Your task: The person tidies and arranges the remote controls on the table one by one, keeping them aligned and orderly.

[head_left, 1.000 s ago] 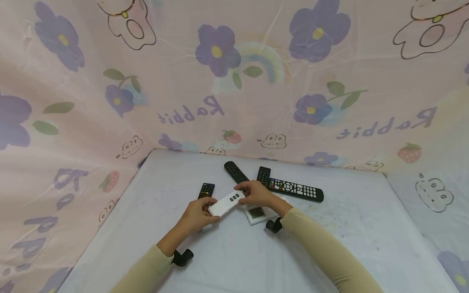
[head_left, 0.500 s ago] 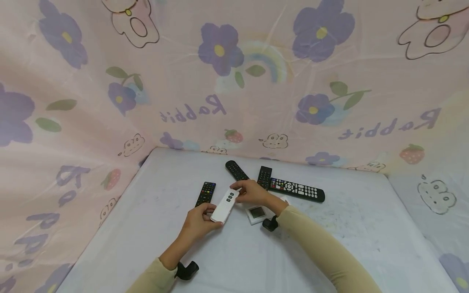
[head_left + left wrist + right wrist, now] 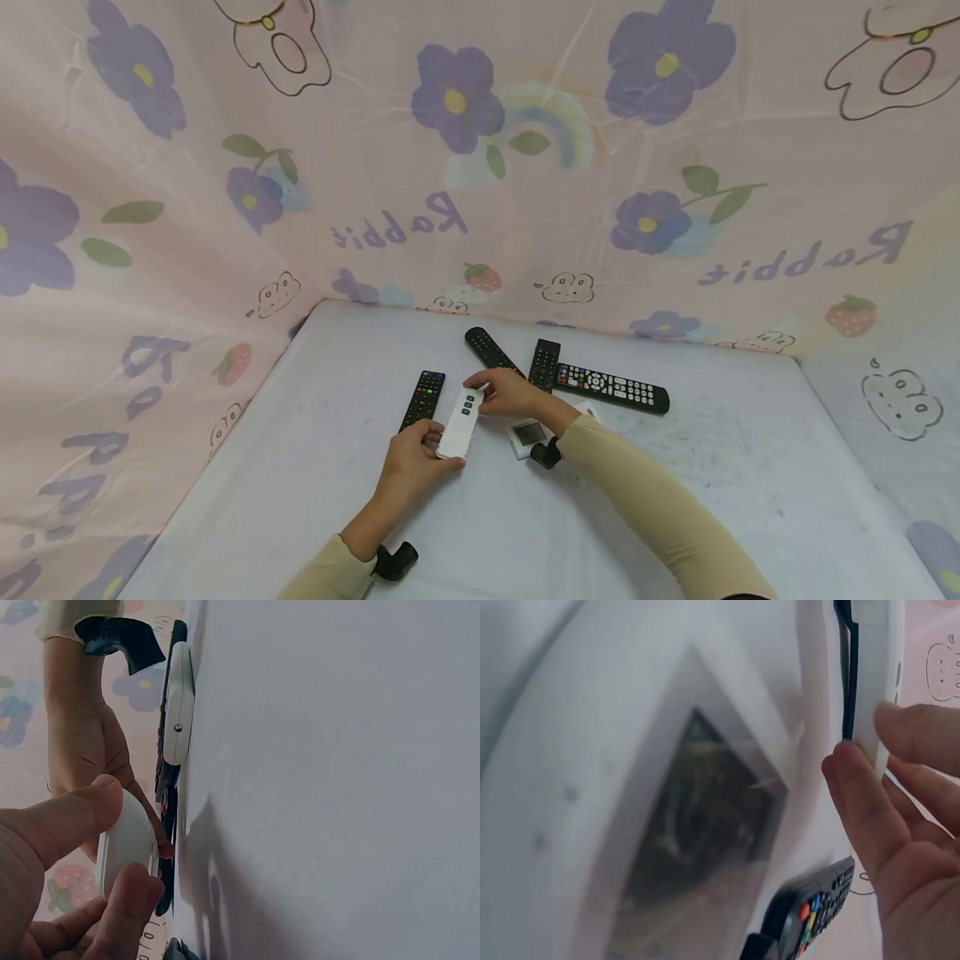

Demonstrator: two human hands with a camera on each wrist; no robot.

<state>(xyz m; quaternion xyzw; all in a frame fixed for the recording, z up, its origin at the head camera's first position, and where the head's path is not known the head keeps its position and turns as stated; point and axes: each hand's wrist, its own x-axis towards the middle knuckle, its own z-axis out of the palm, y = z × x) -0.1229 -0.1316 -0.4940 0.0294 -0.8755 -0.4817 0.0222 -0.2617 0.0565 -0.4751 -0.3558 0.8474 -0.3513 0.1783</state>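
Both hands hold a white remote control (image 3: pixel 458 427) with a few dark buttons near its far end, raised over the white table. My left hand (image 3: pixel 410 462) pinches its near end between thumb and fingers. At the far end, my right hand (image 3: pixel 510 393) grips it by the edges. The left wrist view shows the white remote (image 3: pixel 129 840) end-on, its near end between the left thumb and fingers. In the right wrist view, the right thumb and fingers pinch the white remote (image 3: pixel 870 682). Beside the left hand lies a black remote (image 3: pixel 423 400) with coloured buttons.
Behind the right hand lie a slim black remote (image 3: pixel 491 348), a small black remote (image 3: pixel 545 363) and a long black remote (image 3: pixel 613 388) with white buttons. A white remote with a screen (image 3: pixel 525 435) sits partly under the right wrist. Printed cloth (image 3: pixel 480 208) walls the table (image 3: pixel 712 483).
The white remote has turned from slanting to nearly lengthwise, its far end swinging left and away. The right hand has moved left with it, uncovering more of the black remotes behind.
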